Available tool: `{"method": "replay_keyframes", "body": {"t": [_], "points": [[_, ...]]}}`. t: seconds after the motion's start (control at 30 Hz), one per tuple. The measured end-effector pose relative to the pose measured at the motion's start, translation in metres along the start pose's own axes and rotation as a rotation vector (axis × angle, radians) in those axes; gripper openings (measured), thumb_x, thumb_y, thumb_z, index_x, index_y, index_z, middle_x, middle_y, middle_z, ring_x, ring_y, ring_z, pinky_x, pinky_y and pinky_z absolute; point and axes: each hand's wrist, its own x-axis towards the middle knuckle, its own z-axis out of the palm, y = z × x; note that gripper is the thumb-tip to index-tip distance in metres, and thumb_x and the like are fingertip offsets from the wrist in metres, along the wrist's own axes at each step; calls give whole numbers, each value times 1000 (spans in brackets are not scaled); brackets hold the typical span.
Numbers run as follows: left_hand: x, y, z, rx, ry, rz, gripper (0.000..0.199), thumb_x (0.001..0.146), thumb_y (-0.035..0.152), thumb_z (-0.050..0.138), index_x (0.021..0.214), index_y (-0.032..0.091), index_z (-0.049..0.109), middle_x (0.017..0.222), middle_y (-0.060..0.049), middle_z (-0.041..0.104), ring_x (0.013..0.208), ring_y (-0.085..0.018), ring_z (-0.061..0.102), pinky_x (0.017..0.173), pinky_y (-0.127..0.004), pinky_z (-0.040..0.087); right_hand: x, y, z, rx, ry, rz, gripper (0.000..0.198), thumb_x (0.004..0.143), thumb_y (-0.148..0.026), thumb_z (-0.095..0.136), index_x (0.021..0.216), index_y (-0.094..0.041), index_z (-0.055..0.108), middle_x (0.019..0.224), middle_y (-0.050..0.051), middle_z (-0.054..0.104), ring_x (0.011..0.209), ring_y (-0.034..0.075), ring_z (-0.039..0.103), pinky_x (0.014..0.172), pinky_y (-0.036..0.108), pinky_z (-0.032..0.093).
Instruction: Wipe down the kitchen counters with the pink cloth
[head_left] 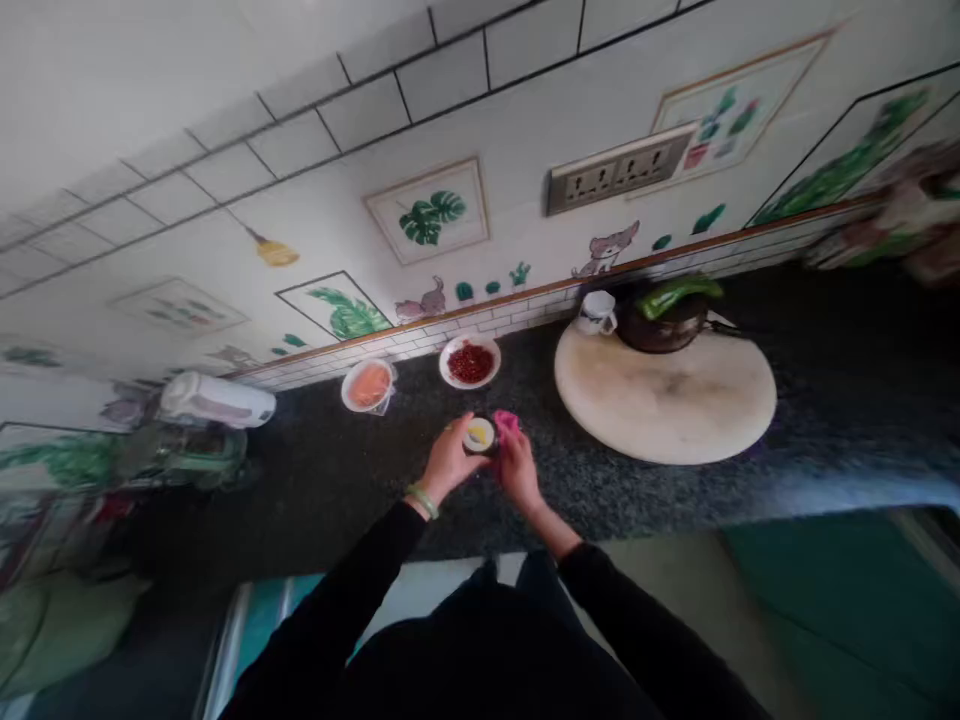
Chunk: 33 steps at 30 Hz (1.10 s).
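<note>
My left hand (450, 460), a pale green bangle at its wrist, is closed around a small round jar (478, 434). The jar's top faces up, white with a yellow patch; whether that is a lid or its contents I cannot tell. In my right hand (519, 472) is a bunched pink cloth (507, 422), pressed close against the jar's right side. Both hands are above the dark speckled counter (375, 450). Just beyond them stands a white bowl (444, 366) of small dark red pieces (471, 362).
Left of that bowl is a bowl of orange food (370, 384) with plastic wrap. To the right lies a round chopping board (675, 400) with a white mug (598, 312), a dark pot (660, 330) and a green vegetable (679, 293). A white appliance (217, 400) stands far left.
</note>
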Motion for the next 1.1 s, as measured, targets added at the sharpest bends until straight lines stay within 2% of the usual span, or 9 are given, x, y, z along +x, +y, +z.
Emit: {"method": "replay_keyframes", "body": {"t": [0.13,0.27,0.4,0.6,0.73,0.83,0.93,1.0,1.1], "points": [[-6,3,7,53,89,-119,94,62,30,98,141,17,48,130,-16,62,124,-35,64,108,-49,51,-37,6,13,8,43,51,55,97,-19,41,148,-25,59,144,14,57,134,24,55,117,47,46],[-1,-2,-7,69,-88,-105,112,58,34,99,153,22,41,124,-12,61,120,-33,65,105,-46,51,-3,6,5,-14,-32,93,54,91,-16,45,138,-27,69,132,11,65,121,25,63,109,45,53],[9,-8,-18,73,-214,-65,102,70,27,93,158,31,42,117,-8,63,115,-30,66,104,-41,51,28,5,-4,-66,-119,63,51,90,-15,49,132,-31,73,125,8,69,112,23,66,101,40,57],[7,-11,-9,62,-130,-86,101,70,29,93,158,32,44,117,-8,64,115,-29,66,104,-40,50,-29,2,-2,-136,-4,-62,56,92,-14,51,146,-27,63,143,14,58,128,27,58,109,47,52],[7,-13,-9,42,-105,-88,98,72,29,92,157,34,45,112,-6,63,111,-28,67,102,-39,51,-56,-1,-16,-291,-122,-134,48,91,-8,53,124,-33,77,149,8,56,124,28,56,109,51,49],[1,-15,-6,-61,-56,-142,109,69,24,93,161,31,36,115,-6,62,97,-23,69,95,-37,54,-60,-4,-32,-259,-146,-86,44,86,-5,52,108,-29,82,142,7,60,121,26,59,106,45,51],[-19,-15,5,-165,43,-294,116,62,25,95,160,20,34,119,-11,62,84,-19,67,86,-37,56,-64,-17,-47,-128,-119,30,46,82,-4,47,107,-25,81,128,8,63,115,22,64,101,35,55],[-38,-12,14,-161,10,-351,98,56,27,96,144,14,54,109,-9,66,83,-21,67,82,-37,55,-68,-30,-53,-67,-185,25,50,80,-4,47,111,-26,79,128,7,63,117,21,65,103,33,53],[-59,-4,22,-130,-227,-286,46,59,34,92,97,17,72,86,-4,69,79,-22,66,76,-34,51,-74,-48,-57,-24,-383,-82,57,78,-1,47,118,-27,77,127,7,66,120,20,64,105,33,52]]}}
